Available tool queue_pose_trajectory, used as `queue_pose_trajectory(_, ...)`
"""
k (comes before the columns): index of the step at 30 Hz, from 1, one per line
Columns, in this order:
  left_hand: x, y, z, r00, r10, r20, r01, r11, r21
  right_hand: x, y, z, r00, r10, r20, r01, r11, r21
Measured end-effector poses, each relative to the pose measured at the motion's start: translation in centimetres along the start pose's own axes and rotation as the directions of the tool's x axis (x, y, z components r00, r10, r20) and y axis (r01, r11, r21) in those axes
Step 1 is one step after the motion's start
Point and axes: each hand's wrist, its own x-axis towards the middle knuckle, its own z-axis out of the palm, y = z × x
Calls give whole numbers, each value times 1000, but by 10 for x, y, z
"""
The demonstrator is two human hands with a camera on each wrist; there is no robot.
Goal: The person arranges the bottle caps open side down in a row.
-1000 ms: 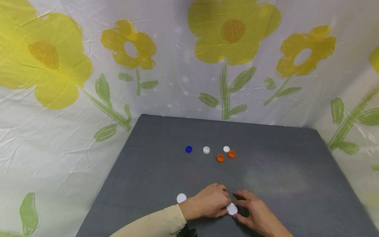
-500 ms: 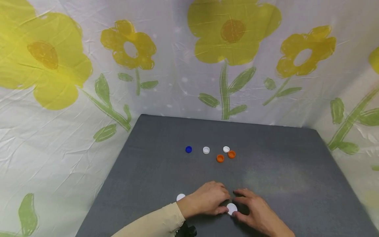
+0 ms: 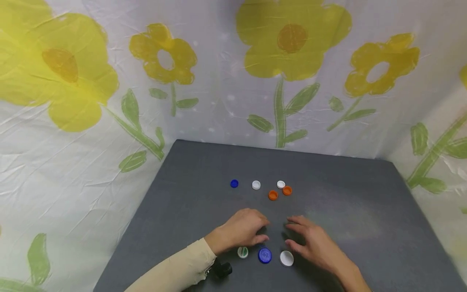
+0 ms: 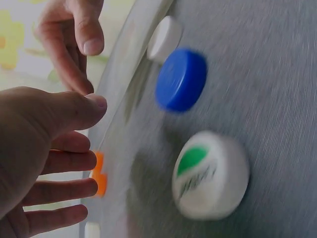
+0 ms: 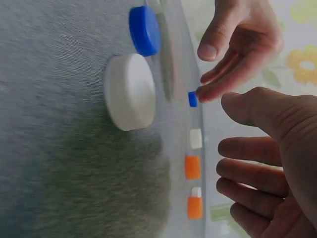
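Near the front of the table, three caps lie in a row: a white cap with a green mark (image 3: 242,252), a larger blue cap (image 3: 264,255) and a plain white cap (image 3: 286,258). My left hand (image 3: 240,229) hovers over the table behind the green-marked and blue caps, fingers extended and holding nothing. Facing it, my right hand (image 3: 313,241) is raised behind and to the right of the plain white cap, fingers spread and apart from it. Both wrist views show the fingers touching nothing; the green-marked cap (image 4: 210,176) stands large in the left wrist view.
Farther back lie a small blue cap (image 3: 234,183), two white caps (image 3: 256,185) and two orange caps (image 3: 273,195). A flower-printed curtain (image 3: 219,81) encloses the grey table (image 3: 350,194) at the back and sides. A black object (image 3: 221,269) sits at my left wrist.
Both hands have come away from the plain white cap and moved farther back, the left one also leftward. The blue and green-marked caps have come into sight; another white disc near my left wrist is no longer visible.
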Motion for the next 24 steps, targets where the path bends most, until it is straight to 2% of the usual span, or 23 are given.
queue_pose_trajectory(14, -14, -35, -16, 990, -116, -78, 114, 993, -41, 39, 5, -3, 996, -82, -29, 82, 997, -15)
queue_pose_trajectory(24, -23, -57, -26, 973, -179, -144, 174, 984, -43, 69, 10, -5, 992, -109, -64, 107, 994, -27)
